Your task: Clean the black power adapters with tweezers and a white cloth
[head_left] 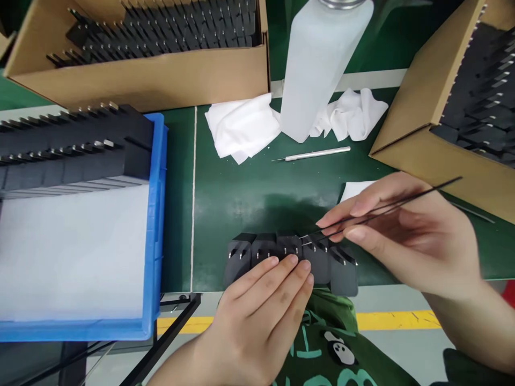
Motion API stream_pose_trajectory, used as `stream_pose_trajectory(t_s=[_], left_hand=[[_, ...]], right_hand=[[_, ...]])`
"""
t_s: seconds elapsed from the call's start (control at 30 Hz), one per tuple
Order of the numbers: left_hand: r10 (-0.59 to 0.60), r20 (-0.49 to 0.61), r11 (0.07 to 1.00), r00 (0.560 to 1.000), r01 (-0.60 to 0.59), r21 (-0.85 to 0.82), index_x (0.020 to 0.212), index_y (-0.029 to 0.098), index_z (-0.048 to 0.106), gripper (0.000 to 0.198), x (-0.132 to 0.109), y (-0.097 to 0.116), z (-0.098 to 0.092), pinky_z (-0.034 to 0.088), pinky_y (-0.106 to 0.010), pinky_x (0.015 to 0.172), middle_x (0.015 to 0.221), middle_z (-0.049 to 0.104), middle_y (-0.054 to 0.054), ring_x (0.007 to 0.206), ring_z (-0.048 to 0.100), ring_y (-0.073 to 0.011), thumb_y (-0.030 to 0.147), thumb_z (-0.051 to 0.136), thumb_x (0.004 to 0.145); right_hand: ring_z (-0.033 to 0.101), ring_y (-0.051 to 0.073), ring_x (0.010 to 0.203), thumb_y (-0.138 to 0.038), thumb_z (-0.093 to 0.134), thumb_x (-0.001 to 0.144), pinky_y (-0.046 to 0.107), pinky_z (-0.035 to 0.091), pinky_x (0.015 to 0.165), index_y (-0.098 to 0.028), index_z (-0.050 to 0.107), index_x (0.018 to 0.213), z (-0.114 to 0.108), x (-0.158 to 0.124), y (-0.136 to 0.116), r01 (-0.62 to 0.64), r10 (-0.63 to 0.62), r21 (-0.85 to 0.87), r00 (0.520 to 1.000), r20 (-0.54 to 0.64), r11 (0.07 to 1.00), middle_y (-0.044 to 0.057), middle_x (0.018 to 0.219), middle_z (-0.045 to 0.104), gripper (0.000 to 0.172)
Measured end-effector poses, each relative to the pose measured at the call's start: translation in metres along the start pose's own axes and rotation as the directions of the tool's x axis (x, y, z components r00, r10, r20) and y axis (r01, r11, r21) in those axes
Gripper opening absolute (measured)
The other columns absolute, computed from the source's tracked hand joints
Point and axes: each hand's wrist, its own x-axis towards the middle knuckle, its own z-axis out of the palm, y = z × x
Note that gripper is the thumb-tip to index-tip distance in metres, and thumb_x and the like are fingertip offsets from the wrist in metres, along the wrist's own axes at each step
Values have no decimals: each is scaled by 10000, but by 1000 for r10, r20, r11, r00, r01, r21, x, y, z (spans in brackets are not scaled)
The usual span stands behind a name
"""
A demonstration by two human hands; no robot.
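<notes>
A row of several black plug adapters [344, 276], each with a pair of metal prongs, lies along the front edge of the green table. My left hand [263, 311] rests on the middle of that row, its fingers stretched out flat and hiding part of the adapters. In my right hand [422, 241] is a pair of thin dark tweezers [386, 208], pinched between thumb and fingers. The slightly parted tweezer tips are at the prongs near the middle of the row; whether they touch a prong I cannot tell.
A blue tray [155, 225] with black adapters stands at the left. Cardboard boxes [161, 75] of adapters sit at the back left and right. A white bottle [317, 64], white cloths [243, 126] and a needle-tipped pen tool [317, 154] lie beyond my hands.
</notes>
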Motion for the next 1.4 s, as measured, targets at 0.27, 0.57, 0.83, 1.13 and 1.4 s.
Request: stream_pose_trajectory(t_s=[0.27,0.57,0.83,1.13,1.4], left_hand=[[-29,-105,1000,994,30,7,1076,57,748,397,4,1,7,488,-286,1131,1175,777,-65,1201,683,-176,64,355,1015],[3,-73,1000,997,-3,0,1118,60,741,360,-1,-4,6,463,-289,1172,1237,755,-55,1238,665,-171,90,398,1013],[-10,-77,1000,997,9,-10,1121,63,738,394,1,-3,6,471,-290,1167,1235,756,-57,1247,659,-168,93,359,1017],[-5,-57,999,998,3,-34,1129,57,738,386,-1,-5,4,520,-304,1116,1251,748,-69,1265,647,-191,86,366,1027],[-10,-58,999,998,9,-32,1151,62,729,438,-1,-5,6,457,-287,1173,1251,749,-55,1273,641,-170,94,306,1041]], right_hand=[[790,215,861,48,671,838,287,695,707,-188,623,1064,13,-14,14,76,-84,-97,992,-88,992,83,944,692,330],[791,216,846,65,672,824,316,698,689,-181,640,1112,14,-16,16,133,-147,-150,985,-91,980,62,931,677,381],[790,214,846,96,672,796,344,698,700,-182,651,1124,15,-18,19,137,-157,-150,980,-126,979,45,922,679,431],[793,228,829,115,609,804,354,688,601,-206,569,1104,20,-11,15,92,-94,-32,991,-91,995,71,956,782,441],[794,226,832,112,590,806,345,702,621,-215,586,1099,23,-7,13,102,-103,-13,992,-70,995,76,960,765,440]])
